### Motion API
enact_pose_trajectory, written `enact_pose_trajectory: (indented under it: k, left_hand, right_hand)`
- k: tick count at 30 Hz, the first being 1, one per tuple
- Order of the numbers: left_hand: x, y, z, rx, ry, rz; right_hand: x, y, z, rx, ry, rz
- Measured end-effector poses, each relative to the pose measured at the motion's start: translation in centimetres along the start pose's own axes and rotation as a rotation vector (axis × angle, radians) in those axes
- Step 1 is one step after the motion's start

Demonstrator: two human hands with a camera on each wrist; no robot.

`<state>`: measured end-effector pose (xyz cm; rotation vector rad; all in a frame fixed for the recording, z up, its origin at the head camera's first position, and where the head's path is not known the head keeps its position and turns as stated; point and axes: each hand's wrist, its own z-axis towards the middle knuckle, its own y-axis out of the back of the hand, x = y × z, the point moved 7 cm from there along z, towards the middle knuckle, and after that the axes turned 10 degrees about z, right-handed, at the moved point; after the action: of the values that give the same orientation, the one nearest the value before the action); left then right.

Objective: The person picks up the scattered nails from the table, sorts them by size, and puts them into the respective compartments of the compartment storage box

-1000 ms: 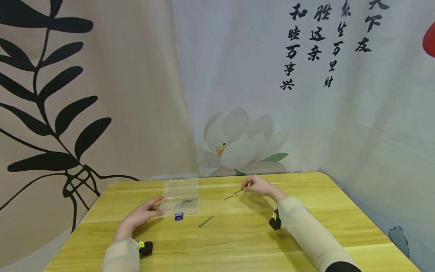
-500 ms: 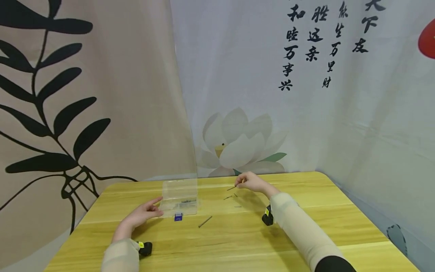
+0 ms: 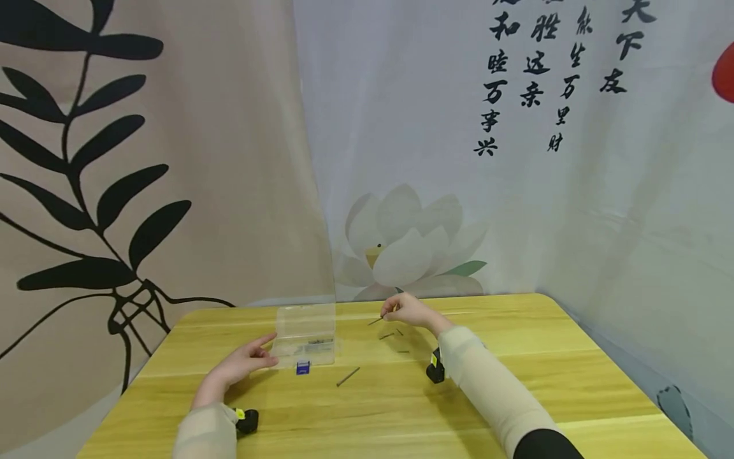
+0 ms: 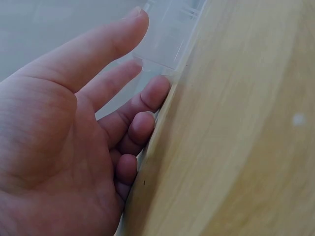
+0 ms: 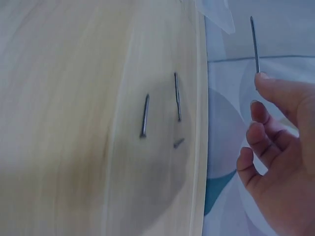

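On the table (image 3: 390,414), one nail (image 3: 348,377) is set at four o'clock from the box (image 3: 289,352), three other fasteners (image 5: 145,115) at three; the left hand (image 3: 245,360) is placed at eight.

Right hand (image 3: 408,309) pinching a nail (image 3: 375,321) above the table (image 3: 367,421).
On my feed, the left hand (image 3: 245,358) is at the left edge of the open box (image 3: 287,352); I count three small nails (image 3: 387,336) near the right hand and a longer nail (image 3: 348,377) in front of the box.
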<state>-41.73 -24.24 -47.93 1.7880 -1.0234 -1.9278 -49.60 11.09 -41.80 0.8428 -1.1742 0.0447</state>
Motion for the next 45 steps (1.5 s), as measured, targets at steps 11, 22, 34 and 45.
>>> enact_pose_trajectory:
  k: [11,22,34,45]
  left_hand:
    - [-0.3,0.4,0.1,-0.022,0.004,0.018]
    - [0.1,0.4,0.1,-0.028,0.010,0.016]
    - [0.2,0.1,0.0,-0.032,-0.008,0.007]
    - [0.4,0.3,0.2,-0.038,-0.003,0.007]
  right_hand:
    - [0.9,-2.8,2.9,-0.005,0.015,-0.079]
    - [2.6,-6.4,5.1,-0.097,0.029,-0.151]
    - [3.5,-9.4,6.2,-0.116,-0.018,-0.228]
    - [4.1,-11.2,6.9,-0.079,-0.045,-0.308]
